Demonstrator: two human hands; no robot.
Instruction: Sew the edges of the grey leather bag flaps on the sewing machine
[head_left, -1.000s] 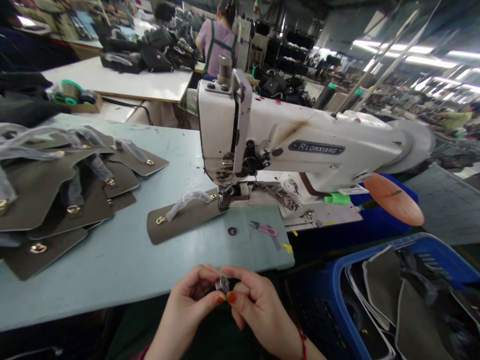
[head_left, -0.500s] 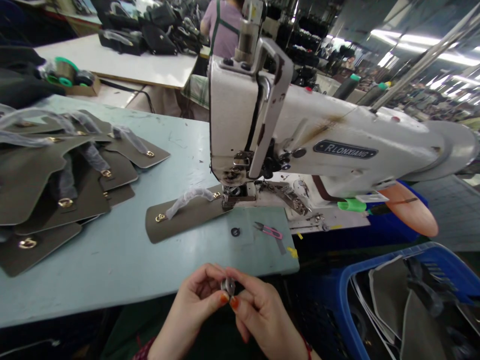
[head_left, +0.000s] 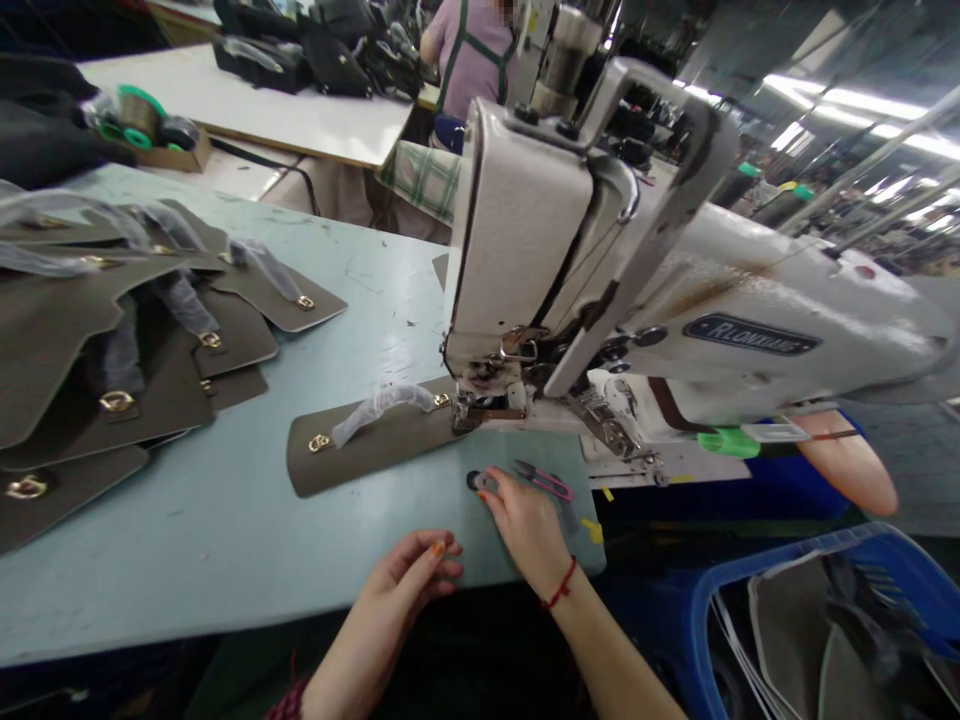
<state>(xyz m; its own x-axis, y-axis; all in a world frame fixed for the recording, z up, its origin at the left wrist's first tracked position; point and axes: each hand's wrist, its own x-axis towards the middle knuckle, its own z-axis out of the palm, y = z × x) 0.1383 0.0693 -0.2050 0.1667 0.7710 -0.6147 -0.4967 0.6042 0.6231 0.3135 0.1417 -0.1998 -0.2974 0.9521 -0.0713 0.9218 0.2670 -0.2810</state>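
My right hand [head_left: 529, 525] reaches down onto the table, its thumb and fingertips pinched on a small silver metal bobbin [head_left: 488, 482]. Right against it lies a small dark round piece [head_left: 474, 480], partly covered by the fingertips. Just beyond my right hand are pink-handled thread snips [head_left: 546, 480]. My left hand [head_left: 416, 575] is near the table's front edge, fingers loosely curled and slightly apart, with nothing visible in it. A grey-brown panel [head_left: 367, 450] with a plastic-wrapped handle [head_left: 386, 405] and gold rings lies with its right end at the sewing machine's needle area [head_left: 487, 405].
The white sewing machine [head_left: 540, 200] stands over the table's right side. Similar panels [head_left: 180, 380] are piled at left. A blue basket [head_left: 701, 620] holding panels stands at lower right. A person in an apron [head_left: 480, 60] is behind, near a white table [head_left: 315, 130].
Both hands held the small metal bobbin together before. My right hand has moved up and forward with it to the dark round piece; my left hand has let go and stays near the edge.
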